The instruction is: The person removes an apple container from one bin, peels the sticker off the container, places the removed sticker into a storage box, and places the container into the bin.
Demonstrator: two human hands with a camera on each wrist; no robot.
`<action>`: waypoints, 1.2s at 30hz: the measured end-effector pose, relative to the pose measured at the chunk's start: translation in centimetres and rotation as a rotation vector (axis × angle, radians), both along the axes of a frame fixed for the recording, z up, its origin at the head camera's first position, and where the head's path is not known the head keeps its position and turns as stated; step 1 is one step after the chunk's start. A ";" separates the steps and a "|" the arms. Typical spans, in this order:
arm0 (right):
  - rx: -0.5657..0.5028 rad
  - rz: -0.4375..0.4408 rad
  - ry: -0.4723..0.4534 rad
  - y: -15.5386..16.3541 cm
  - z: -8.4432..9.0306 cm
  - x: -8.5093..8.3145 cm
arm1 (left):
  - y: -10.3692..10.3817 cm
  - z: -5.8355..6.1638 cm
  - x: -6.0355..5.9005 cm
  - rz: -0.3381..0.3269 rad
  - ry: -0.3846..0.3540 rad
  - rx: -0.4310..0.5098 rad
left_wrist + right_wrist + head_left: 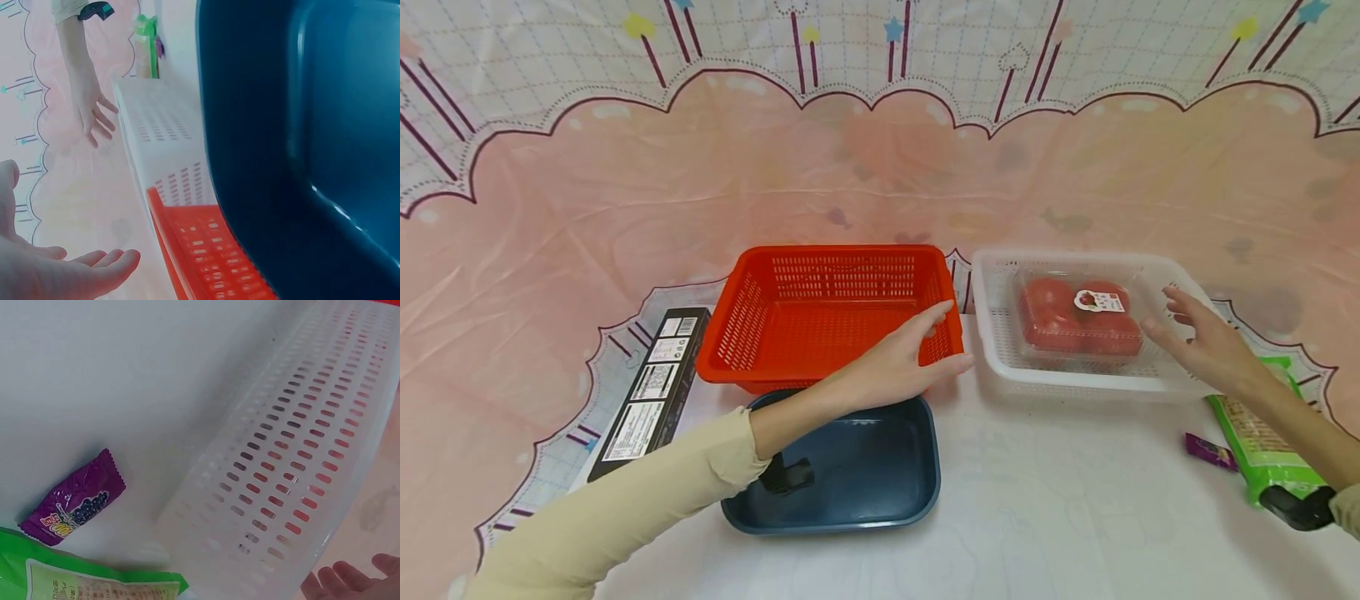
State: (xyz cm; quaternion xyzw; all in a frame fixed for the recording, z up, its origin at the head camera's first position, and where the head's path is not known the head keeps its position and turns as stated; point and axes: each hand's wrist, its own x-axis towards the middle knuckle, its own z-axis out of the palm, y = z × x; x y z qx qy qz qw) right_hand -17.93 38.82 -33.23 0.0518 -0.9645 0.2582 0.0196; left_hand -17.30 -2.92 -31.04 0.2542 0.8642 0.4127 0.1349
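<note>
The clear pack of tomatoes (1081, 318) lies in the white basket (1000, 350), at about two o'clock from us on the table (1060, 500). Our right hand (1198, 342) hovers at the pack's right end, fingers spread and relaxed, gripping nothing; whether a fingertip touches the film we cannot tell. To do this well, we judge that we should close thumb and fingers on the pack's firm rim, not on the soft top. Our left hand (910, 358) rests open at the near right corner of the red basket (752, 333), at twelve o'clock, and can steady it. Below that sits the blue tray (880, 500); a purple candy (74, 501) and a green packet (1262, 442) lie at four o'clock.
</note>
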 end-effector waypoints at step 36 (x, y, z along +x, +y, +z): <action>-0.001 0.023 0.026 0.8 -0.9 -1.2 | 8.9 -0.2 -3.3 -0.107 0.007 0.035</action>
